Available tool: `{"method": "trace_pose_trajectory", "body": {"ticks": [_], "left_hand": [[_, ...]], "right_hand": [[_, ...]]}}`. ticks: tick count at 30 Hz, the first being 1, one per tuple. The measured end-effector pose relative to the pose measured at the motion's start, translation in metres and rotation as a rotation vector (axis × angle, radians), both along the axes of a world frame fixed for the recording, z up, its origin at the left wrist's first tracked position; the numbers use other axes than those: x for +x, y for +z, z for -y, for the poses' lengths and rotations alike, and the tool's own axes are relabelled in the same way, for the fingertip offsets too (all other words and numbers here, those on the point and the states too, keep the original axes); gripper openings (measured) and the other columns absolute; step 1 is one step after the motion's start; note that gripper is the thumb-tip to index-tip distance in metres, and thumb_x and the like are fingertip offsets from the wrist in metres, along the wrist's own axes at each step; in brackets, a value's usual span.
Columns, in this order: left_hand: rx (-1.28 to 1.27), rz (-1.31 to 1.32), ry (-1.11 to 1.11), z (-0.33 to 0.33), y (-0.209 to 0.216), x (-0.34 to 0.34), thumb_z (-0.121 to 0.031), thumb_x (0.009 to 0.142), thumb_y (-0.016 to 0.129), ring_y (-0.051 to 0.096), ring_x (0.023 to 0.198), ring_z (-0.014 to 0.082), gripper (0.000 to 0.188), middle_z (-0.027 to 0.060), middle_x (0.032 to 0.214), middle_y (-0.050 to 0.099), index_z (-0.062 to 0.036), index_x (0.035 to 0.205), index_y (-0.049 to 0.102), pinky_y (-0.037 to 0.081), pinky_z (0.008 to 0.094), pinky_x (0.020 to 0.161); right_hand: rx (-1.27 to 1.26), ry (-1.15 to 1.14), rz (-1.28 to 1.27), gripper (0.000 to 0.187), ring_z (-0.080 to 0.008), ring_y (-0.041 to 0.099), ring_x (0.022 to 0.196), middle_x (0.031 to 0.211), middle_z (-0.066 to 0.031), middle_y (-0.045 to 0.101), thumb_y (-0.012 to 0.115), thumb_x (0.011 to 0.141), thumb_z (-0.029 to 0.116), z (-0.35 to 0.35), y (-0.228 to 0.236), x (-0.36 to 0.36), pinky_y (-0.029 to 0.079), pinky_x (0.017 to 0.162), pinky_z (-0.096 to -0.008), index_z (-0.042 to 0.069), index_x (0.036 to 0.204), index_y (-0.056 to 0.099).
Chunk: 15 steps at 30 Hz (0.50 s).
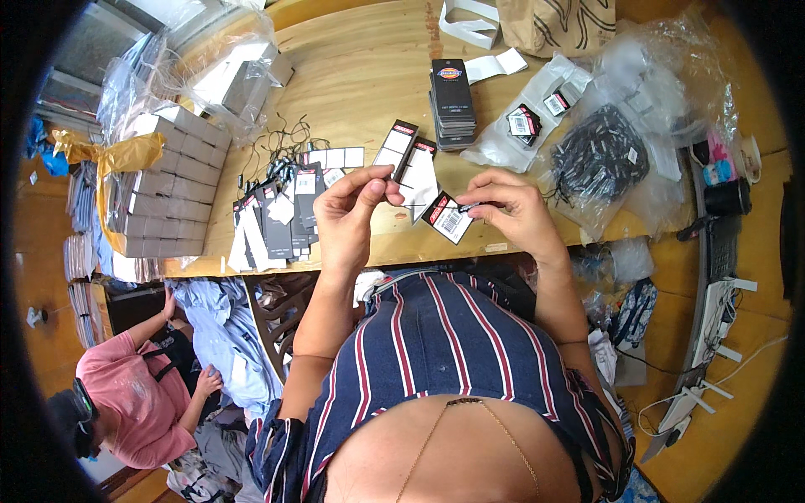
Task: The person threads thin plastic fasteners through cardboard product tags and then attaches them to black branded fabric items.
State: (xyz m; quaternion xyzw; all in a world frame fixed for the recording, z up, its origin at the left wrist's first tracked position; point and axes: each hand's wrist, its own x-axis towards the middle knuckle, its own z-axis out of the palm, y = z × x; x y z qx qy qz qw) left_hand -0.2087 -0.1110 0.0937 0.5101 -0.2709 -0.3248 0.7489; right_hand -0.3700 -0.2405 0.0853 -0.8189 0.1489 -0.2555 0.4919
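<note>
My left hand (356,205) is closed in a pinch near the table's front edge. A thin black string (412,206) runs from its fingertips to a small black, red and white barcode tag (449,220). My right hand (509,208) pinches that tag at its upper right corner, where more black cord shows. Just beyond my left fingertips are longer black hang tags (396,144) with white panels; whether they touch those fingers I cannot tell. A spread of black and white tags with strings (281,210) lies left of my left hand.
A stack of black cards (453,105) stands beyond my hands. To the right, clear plastic bags hold barcode tags (524,123) and a bundle of black strings (599,155). White boxes (168,189) are piled at the left. A person in a pink shirt (138,390) sits at lower left beside fabric.
</note>
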Motion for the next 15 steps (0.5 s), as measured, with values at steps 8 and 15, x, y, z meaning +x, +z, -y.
{"method": "trace_pose_trajectory", "body": {"ticks": [8,15], "left_hand": [[-0.039,0.182,-0.188,0.017,0.008,-0.023,0.006,0.073,0.054,0.056,0.069,0.0169,0.007,0.0127,0.079,0.055,0.0057,0.08,0.056,0.048,0.0279,0.065],[0.141,0.488,-0.221,0.032,0.011,-0.045,0.005,0.071,0.059,0.054,0.072,0.0112,0.012,0.007,0.077,0.056,0.0051,0.083,0.057,0.044,0.0214,0.066]], "right_hand": [[0.318,0.062,0.063,0.014,-0.0112,0.054,0.071,0.08,-0.0071,0.059,0.059,0.073,0.006,0.015,0.001,-0.012,0.042,0.064,-0.0226,0.0,0.086,0.061],[0.308,0.021,0.093,0.018,-0.0114,0.051,0.068,0.078,-0.0069,0.054,0.053,0.08,0.014,0.019,0.01,-0.019,0.04,0.064,-0.0224,-0.003,0.083,0.059]]}}
